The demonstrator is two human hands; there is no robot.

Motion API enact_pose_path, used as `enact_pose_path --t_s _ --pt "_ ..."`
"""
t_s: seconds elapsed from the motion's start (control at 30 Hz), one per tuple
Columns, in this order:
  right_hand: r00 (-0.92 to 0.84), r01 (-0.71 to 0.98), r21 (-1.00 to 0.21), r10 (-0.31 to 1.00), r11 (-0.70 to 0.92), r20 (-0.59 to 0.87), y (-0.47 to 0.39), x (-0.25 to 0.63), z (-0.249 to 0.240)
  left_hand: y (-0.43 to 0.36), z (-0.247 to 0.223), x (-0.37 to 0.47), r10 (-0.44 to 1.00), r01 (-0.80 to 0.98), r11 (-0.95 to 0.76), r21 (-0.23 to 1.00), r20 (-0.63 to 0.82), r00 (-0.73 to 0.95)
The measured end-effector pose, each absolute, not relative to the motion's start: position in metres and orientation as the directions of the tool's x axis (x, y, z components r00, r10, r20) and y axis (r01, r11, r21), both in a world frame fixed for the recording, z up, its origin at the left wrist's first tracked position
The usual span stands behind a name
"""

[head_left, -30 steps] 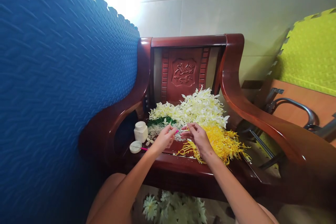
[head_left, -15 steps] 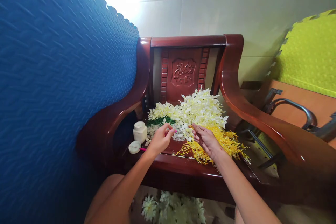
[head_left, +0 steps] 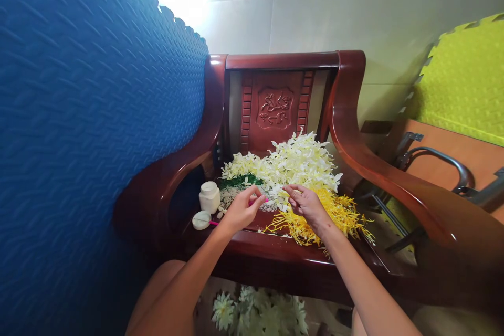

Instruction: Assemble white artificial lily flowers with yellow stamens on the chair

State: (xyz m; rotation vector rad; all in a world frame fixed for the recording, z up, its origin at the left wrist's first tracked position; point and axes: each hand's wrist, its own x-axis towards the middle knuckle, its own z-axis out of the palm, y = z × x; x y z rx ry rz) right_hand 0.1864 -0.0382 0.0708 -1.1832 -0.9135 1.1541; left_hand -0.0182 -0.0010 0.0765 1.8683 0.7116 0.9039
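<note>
My left hand (head_left: 244, 209) is closed in a pinch on a thin pink stick (head_left: 263, 201), its end pointing toward the right hand. Facing it, my right hand (head_left: 306, 203) has thumb and forefinger pressed together; whatever they hold is too small to make out. White flower pieces (head_left: 301, 160) are heaped behind both hands. Yellow stamen-like strands (head_left: 338, 215) lie under and beside the right hand. Below the white heap, clear lacy pieces (head_left: 232, 197) and a green bundle (head_left: 244, 181) sit close to the left hand.
An open white jar (head_left: 210, 197) stands at the left of the dark wooden chair's seat, its lid (head_left: 201, 220) in front with a second pink stick (head_left: 213, 222) across it. White flowers (head_left: 260, 312) are below the seat. Blue foam matting (head_left: 98, 115) rises on the left.
The left hand's pink stick shows more of its length and has shifted slightly right. The right fingertips have moved a little left and changed their pinch. The piles look the same.
</note>
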Motion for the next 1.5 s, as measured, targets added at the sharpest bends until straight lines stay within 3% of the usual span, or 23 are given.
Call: enact_pose_path --t_s 0.83,1.1,1.3,1.5 --pt "0.156 -0.099 -0.994 0.986 -0.036 -0.051 -0.038 0.182 0.069 -0.002 0.078 -0.02 0.735 0.135 -0.49 0.861 0.325 0.595" --pt "0.323 -0.323 -0.939 0.946 0.114 0.004 -0.044 0.166 0.071 -0.005 0.066 -0.009 0.802 0.126 -0.448 0.885 0.335 0.495" --pt "0.408 -0.285 -0.93 0.907 0.233 0.102 -0.041 0.16 0.064 -0.013 0.059 0.0 0.826 0.16 -0.448 0.879 0.339 0.45" --pt "0.558 -0.255 -0.927 0.825 0.275 0.091 -0.039 0.153 0.059 -0.025 0.057 0.007 0.824 0.217 -0.434 0.874 0.288 0.488"
